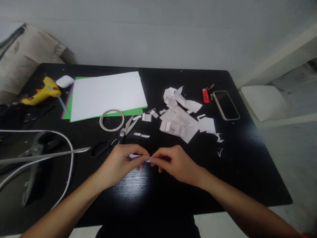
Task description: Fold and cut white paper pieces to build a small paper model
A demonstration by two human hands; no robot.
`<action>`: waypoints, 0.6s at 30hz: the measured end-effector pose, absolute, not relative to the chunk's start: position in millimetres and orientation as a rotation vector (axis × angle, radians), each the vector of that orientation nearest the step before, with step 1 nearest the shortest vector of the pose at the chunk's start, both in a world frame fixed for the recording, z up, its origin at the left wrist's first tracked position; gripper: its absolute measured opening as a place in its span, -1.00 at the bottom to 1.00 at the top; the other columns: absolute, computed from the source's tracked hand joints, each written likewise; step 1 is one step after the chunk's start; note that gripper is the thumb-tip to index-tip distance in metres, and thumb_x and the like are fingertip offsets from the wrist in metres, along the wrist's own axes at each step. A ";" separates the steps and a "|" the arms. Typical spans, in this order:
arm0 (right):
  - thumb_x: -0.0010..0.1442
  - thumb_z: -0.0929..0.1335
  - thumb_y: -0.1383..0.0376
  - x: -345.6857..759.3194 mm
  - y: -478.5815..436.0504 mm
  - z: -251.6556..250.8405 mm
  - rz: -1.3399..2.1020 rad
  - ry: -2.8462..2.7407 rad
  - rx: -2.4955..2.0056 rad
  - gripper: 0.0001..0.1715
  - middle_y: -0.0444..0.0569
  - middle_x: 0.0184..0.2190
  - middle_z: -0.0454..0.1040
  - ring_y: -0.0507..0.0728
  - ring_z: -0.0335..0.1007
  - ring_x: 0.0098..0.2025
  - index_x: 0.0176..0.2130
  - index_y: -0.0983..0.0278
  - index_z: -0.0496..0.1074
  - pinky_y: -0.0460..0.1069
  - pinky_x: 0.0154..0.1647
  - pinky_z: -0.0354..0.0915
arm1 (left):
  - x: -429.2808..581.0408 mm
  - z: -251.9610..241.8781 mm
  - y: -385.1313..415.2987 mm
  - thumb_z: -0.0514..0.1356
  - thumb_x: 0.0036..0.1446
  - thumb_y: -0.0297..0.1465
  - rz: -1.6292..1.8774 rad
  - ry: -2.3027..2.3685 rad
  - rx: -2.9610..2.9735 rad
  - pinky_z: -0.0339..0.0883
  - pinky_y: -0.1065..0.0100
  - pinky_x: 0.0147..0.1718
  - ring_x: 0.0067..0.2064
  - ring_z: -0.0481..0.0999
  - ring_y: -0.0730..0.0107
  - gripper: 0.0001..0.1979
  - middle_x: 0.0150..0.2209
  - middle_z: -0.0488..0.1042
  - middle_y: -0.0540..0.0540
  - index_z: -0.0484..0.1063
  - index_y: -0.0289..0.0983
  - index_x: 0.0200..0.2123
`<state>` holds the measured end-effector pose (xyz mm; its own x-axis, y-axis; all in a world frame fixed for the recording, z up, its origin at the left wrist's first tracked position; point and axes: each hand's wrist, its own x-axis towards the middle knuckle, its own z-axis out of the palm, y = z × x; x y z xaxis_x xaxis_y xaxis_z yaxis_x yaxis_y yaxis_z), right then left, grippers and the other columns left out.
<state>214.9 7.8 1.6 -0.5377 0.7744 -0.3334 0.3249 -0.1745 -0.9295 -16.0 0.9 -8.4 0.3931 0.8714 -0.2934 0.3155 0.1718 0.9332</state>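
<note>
Near the front middle of the black table, my left hand [128, 162] pinches a small white paper strip [135, 156] between thumb and fingers. My right hand [174, 162] meets it there, its thumb and forefinger closed on the strip's right end. Most of the strip is hidden by my fingers. Just beyond my left hand lie opened scissors [122, 134] with black handles, and small cut paper bits [141, 135]. Farther off, a heap of folded and cut white paper pieces [190, 134] spreads over the table.
White sheets [106, 92] lie on green paper [67, 110], with a roll of tape [101, 122] at their edge. A yellow glue gun [46, 92] and a white case [64, 81] sit left, near a looping white cable [71, 158]. Rightward are a red lighter [205, 95] and a phone [226, 105].
</note>
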 end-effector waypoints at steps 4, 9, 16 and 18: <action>0.34 0.48 0.20 215.9 9.2 2.0 1.794 -1.706 -1.277 -0.81 -0.15 -0.49 0.57 0.00 0.51 -0.45 -0.24 0.28 0.66 -0.13 -0.38 0.36 | -18.4 -8.8 1.3 0.31 0.29 -0.28 0.564 1.163 1.414 0.48 0.52 -0.45 -0.45 0.58 0.47 -0.83 -0.43 0.62 0.00 0.66 -0.24 -0.26; 0.35 0.47 0.14 220.3 13.6 2.7 1.834 -1.732 -1.274 -0.74 -0.09 -0.36 0.65 0.01 0.54 -0.43 -0.25 0.29 0.64 -0.11 -0.36 0.39 | -22.8 -2.7 6.6 0.30 0.30 -0.30 0.531 1.185 1.527 0.43 0.53 -0.44 -0.42 0.58 0.48 -0.85 -0.39 0.63 0.02 0.66 -0.21 -0.25; 0.35 0.47 0.29 220.4 14.6 4.8 1.729 -1.929 -1.341 -0.87 -0.14 -0.43 0.62 0.01 0.55 -0.44 -0.24 0.27 0.66 -0.10 -0.33 0.37 | -22.2 6.7 8.1 0.28 0.33 -0.33 0.419 1.134 1.750 0.42 0.48 -0.31 -0.26 0.64 0.43 -0.86 -0.27 0.68 0.03 0.67 -0.16 -0.20; 0.36 0.46 0.27 219.6 14.1 4.7 1.721 -1.955 -1.344 -0.86 -0.13 -0.43 0.63 0.03 0.56 -0.43 -0.22 0.26 0.66 -0.09 -0.33 0.38 | -21.0 6.3 6.9 0.27 0.34 -0.32 0.398 1.128 1.760 0.42 0.47 -0.30 -0.26 0.64 0.42 -0.85 -0.26 0.68 0.03 0.67 -0.17 -0.19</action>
